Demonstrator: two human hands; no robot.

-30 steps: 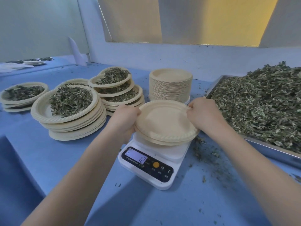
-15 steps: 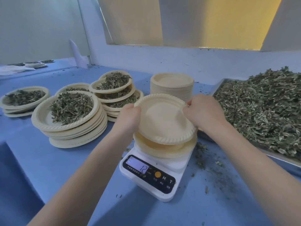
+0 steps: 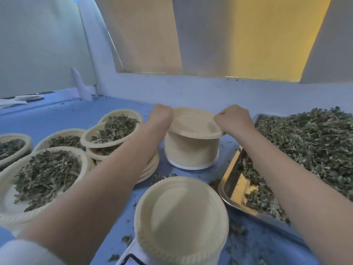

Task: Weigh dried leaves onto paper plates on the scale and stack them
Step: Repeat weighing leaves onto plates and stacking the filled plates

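Both hands hold one empty paper plate (image 3: 193, 124) level over the stack of empty plates (image 3: 191, 152) at the back of the blue table. My left hand (image 3: 160, 116) grips its left rim and my right hand (image 3: 232, 118) pinches its right rim. Nearer to me, another empty plate (image 3: 181, 219) lies on the white scale (image 3: 131, 260), whose display is mostly out of frame. Dried leaves (image 3: 309, 148) are heaped in a metal tray (image 3: 228, 190) on the right.
Stacks of leaf-filled plates stand at the left: a near one (image 3: 44, 180), a taller one (image 3: 112, 129) beside my left forearm, and one at the far left edge (image 3: 11, 148). Leaf crumbs are scattered on the blue table (image 3: 263, 243). A wall rises close behind.
The hands lifted the top plate off the scale and carried it back to above the empty-plate stack. One plate stays on the scale. The camera has tilted closer and lower.
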